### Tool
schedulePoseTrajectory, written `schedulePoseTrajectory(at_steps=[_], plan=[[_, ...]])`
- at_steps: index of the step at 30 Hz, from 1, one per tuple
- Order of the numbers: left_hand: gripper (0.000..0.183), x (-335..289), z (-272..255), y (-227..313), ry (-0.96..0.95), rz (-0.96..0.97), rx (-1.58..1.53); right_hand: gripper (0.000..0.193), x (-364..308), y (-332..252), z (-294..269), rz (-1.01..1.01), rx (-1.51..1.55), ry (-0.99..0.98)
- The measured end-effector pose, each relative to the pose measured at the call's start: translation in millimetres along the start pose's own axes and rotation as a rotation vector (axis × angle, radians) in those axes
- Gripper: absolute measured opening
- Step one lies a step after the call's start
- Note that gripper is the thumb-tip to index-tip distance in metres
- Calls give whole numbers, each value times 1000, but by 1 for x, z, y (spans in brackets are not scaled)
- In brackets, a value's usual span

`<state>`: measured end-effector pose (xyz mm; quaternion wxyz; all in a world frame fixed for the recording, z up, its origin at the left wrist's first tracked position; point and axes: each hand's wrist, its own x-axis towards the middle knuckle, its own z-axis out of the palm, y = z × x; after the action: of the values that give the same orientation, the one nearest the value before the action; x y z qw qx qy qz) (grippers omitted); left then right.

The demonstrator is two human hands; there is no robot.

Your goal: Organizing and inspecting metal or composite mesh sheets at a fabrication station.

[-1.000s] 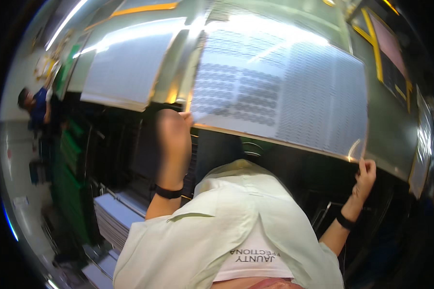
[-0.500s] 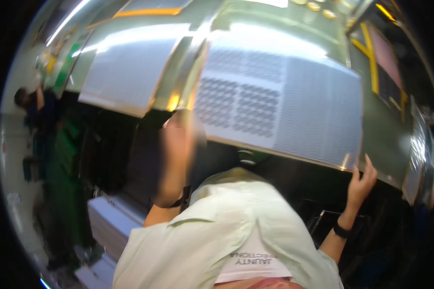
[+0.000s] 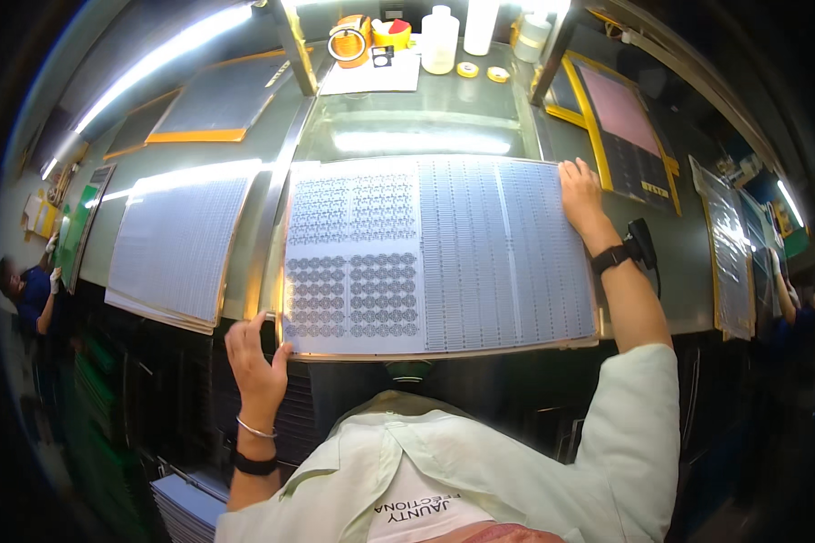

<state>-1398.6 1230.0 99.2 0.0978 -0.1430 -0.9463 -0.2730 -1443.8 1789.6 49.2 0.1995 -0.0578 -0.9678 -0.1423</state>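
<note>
A large pale panel [image 3: 462, 262] lies flat on the table in front of me. Dark round and looped patterns fill its left part, fine rows of marks its right part. At its near left corner is my left hand [image 3: 259, 364], thumb at the edge and fingers stretched apart from it. My right hand [image 3: 583, 195] rests its extended fingers on the far right corner. Neither hand wraps round the panel. Its underside is hidden, so I cannot tell whether other sheets lie beneath.
Another stack of pale panels [image 3: 179, 244] lies to the left, past a metal strip [image 3: 276, 217]. Bottles [image 3: 439, 41] and tape rolls [image 3: 466, 70] stand at the back. Yellow-edged frames [image 3: 607, 127] lean right. A stack of sheets [image 3: 190, 502] sits low left. A person [image 3: 34, 294] works far left.
My left hand has come from a blur beside the panel to its near left corner. My right hand has moved from the near right corner to the far right one. The view has turned.
</note>
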Motion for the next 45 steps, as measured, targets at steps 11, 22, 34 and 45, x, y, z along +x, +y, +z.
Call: schedulePoseTrajectory(at_steps=[11, 22, 34, 45], plan=[[58, 209, 100, -25, -76, 258, 402, 26, -8, -3, -6, -34, 196, 126], [63, 212, 126, -10, -64, 143, 410, 51, -47, 1, -39, 121, 265, -166], [53, 139, 65, -10, 1, 278, 539, 39, -250, -96, -185, 355, 619, -49], [24, -50, 18, -71, -70, -774, -1317, 45, -250, -62, -138, 836, 2243, -695]])
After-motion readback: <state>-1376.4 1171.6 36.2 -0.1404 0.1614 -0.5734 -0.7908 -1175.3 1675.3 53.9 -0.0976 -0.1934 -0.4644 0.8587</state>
